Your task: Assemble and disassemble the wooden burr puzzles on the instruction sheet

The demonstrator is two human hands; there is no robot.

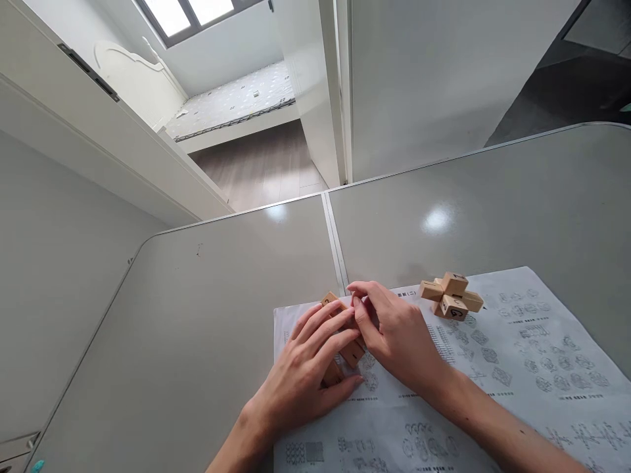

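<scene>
Currently, the grey tabletop [221, 315] carries a printed sheet [517, 368]. At the sheet's left edge, the left hand [305, 374] clasps the wooden blocks [352, 353], fingers laid across them. The right hand [394, 335] pinches their top. A wooden cross [451, 297] sits near, to the right, untouched.

Loose blocks [351, 355] on paper sheet [522, 394], wooden cross [451, 297] to their right

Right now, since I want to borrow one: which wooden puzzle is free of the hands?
The cross-shaped wooden puzzle, standing alone on the printed sheet; the other pieces are held between the left hand and right hand.
</scene>
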